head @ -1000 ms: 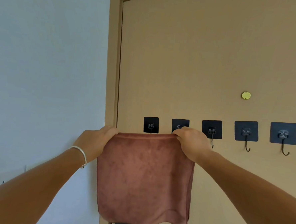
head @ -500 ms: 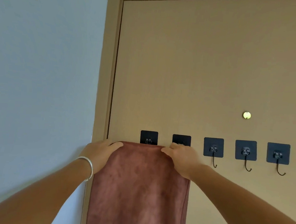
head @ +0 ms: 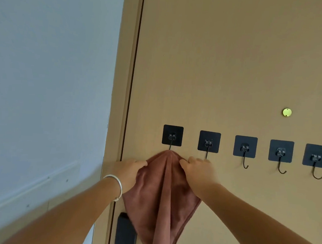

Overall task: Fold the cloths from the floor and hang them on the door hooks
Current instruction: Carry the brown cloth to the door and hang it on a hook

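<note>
A folded reddish-brown cloth hangs from the leftmost black door hook, its top bunched into a peak at the hook's tip. My left hand, with a silver bangle on the wrist, holds the cloth's upper left edge. On the other side, my right hand holds the upper right edge, just under the second hook. The cloth's lower end runs out of the frame at the bottom.
Three more bare black hooks sit in a row to the right on the tan door. A brass peephole is above them. A black lock plate is partly behind the cloth. A pale wall lies left.
The cloth's top edge was stretched flat between my hands. Now its middle is caught on the leftmost hook, and both sides droop as my hands have lowered.
</note>
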`<control>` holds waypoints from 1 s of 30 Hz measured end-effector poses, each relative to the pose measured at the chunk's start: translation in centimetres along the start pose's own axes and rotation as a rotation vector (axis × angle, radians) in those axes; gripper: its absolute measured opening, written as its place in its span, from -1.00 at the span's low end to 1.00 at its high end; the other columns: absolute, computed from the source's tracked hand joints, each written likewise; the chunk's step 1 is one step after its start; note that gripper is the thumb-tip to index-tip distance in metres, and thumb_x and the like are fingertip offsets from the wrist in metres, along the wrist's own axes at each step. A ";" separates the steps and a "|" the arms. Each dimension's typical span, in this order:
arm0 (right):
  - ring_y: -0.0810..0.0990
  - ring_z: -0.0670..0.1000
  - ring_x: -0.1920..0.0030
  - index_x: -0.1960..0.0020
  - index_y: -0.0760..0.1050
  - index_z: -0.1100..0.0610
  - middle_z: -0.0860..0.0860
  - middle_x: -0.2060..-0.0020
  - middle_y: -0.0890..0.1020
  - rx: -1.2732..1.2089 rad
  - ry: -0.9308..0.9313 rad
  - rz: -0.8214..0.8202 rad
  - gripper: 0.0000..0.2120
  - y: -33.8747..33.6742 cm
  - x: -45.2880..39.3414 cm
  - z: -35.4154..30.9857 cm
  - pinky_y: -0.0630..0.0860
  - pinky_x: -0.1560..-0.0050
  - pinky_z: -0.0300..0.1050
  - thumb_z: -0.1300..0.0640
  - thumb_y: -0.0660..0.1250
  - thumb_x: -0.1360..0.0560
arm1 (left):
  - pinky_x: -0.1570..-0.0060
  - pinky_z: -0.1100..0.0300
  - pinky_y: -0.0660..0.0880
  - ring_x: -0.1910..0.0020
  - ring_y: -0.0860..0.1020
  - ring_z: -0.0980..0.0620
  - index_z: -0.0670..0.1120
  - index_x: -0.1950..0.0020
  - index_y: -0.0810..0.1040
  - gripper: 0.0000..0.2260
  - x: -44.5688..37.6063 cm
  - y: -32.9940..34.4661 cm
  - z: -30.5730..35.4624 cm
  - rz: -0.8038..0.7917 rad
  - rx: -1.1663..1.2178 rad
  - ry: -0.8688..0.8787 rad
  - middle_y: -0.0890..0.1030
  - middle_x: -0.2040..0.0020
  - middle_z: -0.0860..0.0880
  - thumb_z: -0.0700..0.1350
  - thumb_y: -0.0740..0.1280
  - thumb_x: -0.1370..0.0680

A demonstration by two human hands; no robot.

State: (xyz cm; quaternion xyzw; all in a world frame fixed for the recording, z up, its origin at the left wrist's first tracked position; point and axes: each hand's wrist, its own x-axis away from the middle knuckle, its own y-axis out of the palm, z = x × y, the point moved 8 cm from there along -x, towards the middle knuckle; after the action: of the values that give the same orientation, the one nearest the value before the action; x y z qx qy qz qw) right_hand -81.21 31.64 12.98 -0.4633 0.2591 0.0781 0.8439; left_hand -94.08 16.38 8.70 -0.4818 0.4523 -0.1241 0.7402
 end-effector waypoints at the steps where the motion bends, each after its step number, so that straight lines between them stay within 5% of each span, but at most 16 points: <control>1: 0.53 0.15 -0.02 -0.37 0.29 0.06 0.10 -0.07 0.51 -0.001 -0.007 0.000 -0.66 0.6 0.3 -0.5 0.40 0.02 0.01 0.16 0.17 -0.60 | -0.08 0.18 0.48 -0.07 0.53 0.02 0.22 -0.40 0.33 -0.56 0.4 0.9 0.3 -0.016 0.015 0.006 0.50 -0.24 0.09 -0.19 0.12 -0.59; 6: 0.53 0.16 -0.01 -0.48 0.18 0.11 0.12 -0.11 0.50 -0.064 0.005 -0.002 -0.52 2.8 1.9 -3.2 0.32 0.11 -0.02 0.15 0.18 -0.58 | 0.09 0.21 0.44 0.10 0.51 0.01 0.08 -0.16 0.50 -0.67 2.2 3.9 3.8 -0.046 0.093 0.039 0.49 0.05 0.06 -0.25 0.13 -0.54; 12: 0.52 0.12 0.12 -0.20 0.49 0.10 0.09 0.07 0.55 -0.054 0.009 0.069 -0.64 1.1 3.0 -3.3 0.38 0.17 -0.03 0.14 0.41 -0.42 | 0.11 0.20 0.42 0.19 0.41 0.05 -0.04 -0.06 0.57 -0.81 2.0 3.8 5.4 -0.089 -0.104 0.116 0.41 -0.14 0.04 -0.17 0.20 -0.55; 15: 0.53 0.08 0.25 -0.04 0.61 0.06 0.04 0.18 0.58 -0.011 0.029 0.186 -0.57 0.0 3.6 -1.9 0.45 0.29 -0.06 0.11 0.56 -0.18 | 0.13 0.19 0.40 -0.01 0.50 0.00 -0.02 -0.13 0.57 -0.69 0.7 -1.1 4.4 0.140 -0.117 0.035 0.47 -0.11 0.04 -0.25 0.15 -0.50; 19: 0.54 0.09 0.11 -0.16 0.54 0.05 0.02 0.00 0.59 -0.053 0.042 0.299 -0.65 -0.9 3.8 -0.2 0.48 0.15 -0.06 0.14 0.44 -0.38 | -0.29 0.06 0.39 -0.36 0.39 -0.05 -0.08 -0.45 0.37 -0.58 -0.2 -6.3 5.5 0.368 -0.058 0.109 0.40 -0.42 -0.03 -0.16 0.20 -0.57; 26: 0.52 0.13 -0.19 -0.32 0.46 0.09 0.07 -0.20 0.56 -0.028 0.177 0.346 -0.51 -3.4 5.6 4.2 0.48 -0.16 0.06 -0.01 0.43 -0.43 | -0.48 0.02 0.02 -0.55 0.05 0.00 0.00 -0.57 0.09 -0.49 -2.0 -6.4 11.5 0.323 -0.164 0.304 0.13 -0.57 -0.01 0.05 0.08 -0.63; 30: 0.44 0.11 -0.31 -0.39 0.38 0.08 0.05 -0.30 0.50 0.020 0.317 0.232 -0.49 -3.5 8.7 8.4 0.37 -0.32 0.07 -0.07 0.33 -0.50 | -0.50 -0.01 -0.05 -0.55 -0.05 0.05 0.03 -0.58 -0.01 -0.46 -2.7 -4.7 15.9 0.282 -0.140 0.389 0.03 -0.59 0.02 0.11 0.01 -0.63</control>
State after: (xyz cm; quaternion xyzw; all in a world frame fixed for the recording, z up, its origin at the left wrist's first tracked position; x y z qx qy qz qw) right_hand -69.39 35.68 14.75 -0.4285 0.4413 0.0982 0.7823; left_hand -81.87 25.19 16.10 -0.4312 0.6563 -0.0782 0.6142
